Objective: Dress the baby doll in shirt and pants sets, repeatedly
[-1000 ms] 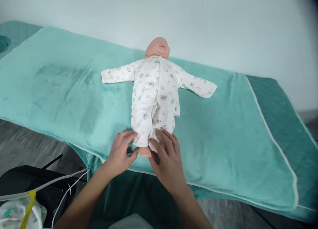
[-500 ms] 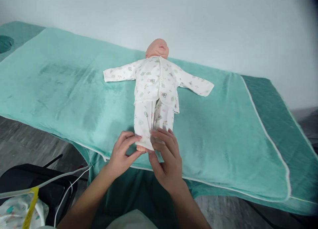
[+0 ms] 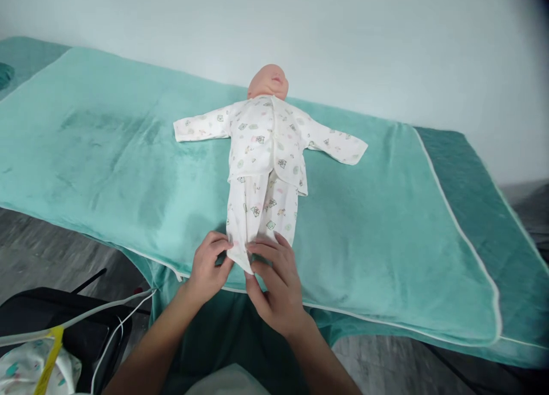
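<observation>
A baby doll [image 3: 268, 82] lies on its back, dressed in a white printed jacket [image 3: 257, 135] with both sleeves spread outward. Matching printed trousers [image 3: 246, 206] cover its legs. My left hand [image 3: 210, 266] pinches one side of the hem of the trouser leg on the left. The other side of that hem is between the thumb and fingers of my right hand [image 3: 274, 286]. Pulled toward me, the cuff hangs past the foot, which is hidden inside it. The second leg's lower end is partly behind my right hand.
The doll rests on a padded table with a green plush cover [image 3: 364, 240] edged in white piping. A pale wall [image 3: 343, 40] stands behind it. At the lower left are a black chair [image 3: 81, 315], a white cable [image 3: 107, 349], a yellow strap [image 3: 51, 360] and a printed cloth [image 3: 26, 366].
Both hands have drawn the trouser hem toward me and slightly left, and the toes that showed below it are now covered. The whole view has shifted a little.
</observation>
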Demonstrator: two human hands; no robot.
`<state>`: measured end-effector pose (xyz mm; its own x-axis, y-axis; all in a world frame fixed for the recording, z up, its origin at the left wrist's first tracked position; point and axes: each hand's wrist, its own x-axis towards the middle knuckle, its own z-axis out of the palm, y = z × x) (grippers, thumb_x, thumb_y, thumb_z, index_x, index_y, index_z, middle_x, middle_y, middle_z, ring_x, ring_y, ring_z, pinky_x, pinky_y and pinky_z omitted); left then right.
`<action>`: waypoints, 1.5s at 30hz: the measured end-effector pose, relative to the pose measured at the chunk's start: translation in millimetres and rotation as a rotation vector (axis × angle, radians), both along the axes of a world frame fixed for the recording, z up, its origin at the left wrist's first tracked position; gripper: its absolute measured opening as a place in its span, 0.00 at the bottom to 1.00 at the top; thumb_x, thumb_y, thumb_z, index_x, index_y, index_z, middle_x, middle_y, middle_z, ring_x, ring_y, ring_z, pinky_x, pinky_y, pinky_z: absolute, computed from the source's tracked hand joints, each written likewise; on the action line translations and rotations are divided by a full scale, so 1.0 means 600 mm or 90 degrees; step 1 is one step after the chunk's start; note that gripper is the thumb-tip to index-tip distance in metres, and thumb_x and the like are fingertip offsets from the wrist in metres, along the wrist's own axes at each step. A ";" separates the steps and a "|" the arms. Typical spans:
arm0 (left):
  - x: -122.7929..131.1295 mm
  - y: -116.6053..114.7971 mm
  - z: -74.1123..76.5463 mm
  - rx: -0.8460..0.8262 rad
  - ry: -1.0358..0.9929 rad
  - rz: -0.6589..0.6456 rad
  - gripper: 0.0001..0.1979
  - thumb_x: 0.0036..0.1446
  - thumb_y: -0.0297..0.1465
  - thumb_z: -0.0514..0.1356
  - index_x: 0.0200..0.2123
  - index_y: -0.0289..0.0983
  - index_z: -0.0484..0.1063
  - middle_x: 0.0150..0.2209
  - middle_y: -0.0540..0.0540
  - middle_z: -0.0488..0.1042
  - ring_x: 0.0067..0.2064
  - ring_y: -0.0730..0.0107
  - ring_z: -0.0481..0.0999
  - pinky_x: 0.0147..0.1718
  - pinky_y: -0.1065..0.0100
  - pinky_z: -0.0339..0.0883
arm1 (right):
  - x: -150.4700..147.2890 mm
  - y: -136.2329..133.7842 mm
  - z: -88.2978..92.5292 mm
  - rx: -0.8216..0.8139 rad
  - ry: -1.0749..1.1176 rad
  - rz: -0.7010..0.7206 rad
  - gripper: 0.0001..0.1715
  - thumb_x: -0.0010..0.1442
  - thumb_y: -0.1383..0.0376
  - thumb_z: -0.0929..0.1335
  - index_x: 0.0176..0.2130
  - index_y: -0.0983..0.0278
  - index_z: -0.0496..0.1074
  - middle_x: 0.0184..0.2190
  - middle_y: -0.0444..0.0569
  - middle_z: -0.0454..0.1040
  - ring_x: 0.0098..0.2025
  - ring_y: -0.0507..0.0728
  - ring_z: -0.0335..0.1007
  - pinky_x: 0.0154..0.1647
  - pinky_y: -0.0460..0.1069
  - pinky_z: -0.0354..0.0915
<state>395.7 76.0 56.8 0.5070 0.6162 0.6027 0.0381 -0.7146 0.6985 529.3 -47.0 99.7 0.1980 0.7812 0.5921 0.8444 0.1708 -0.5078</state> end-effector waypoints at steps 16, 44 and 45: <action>-0.024 -0.026 -0.010 0.043 0.086 0.048 0.14 0.65 0.24 0.63 0.53 0.42 0.70 0.41 0.46 0.78 0.42 0.64 0.80 0.40 0.63 0.78 | 0.048 -0.049 -0.069 0.021 0.058 -0.243 0.30 0.63 0.66 0.76 0.62 0.57 0.68 0.50 0.56 0.73 0.52 0.63 0.75 0.47 0.61 0.79; -0.024 0.043 0.018 -0.018 0.054 -0.029 0.11 0.72 0.36 0.57 0.50 0.42 0.77 0.44 0.43 0.76 0.46 0.63 0.78 0.44 0.61 0.76 | 0.197 -0.030 -0.004 -0.040 0.160 0.044 0.02 0.69 0.65 0.71 0.40 0.59 0.73 0.33 0.45 0.78 0.35 0.55 0.78 0.36 0.50 0.74; -0.015 0.071 0.021 -0.049 0.059 0.029 0.10 0.71 0.35 0.57 0.49 0.42 0.77 0.45 0.44 0.77 0.47 0.63 0.78 0.47 0.60 0.75 | 0.227 -0.014 -0.005 -0.029 0.166 -0.030 0.03 0.68 0.65 0.71 0.38 0.59 0.73 0.33 0.45 0.78 0.35 0.55 0.77 0.37 0.50 0.73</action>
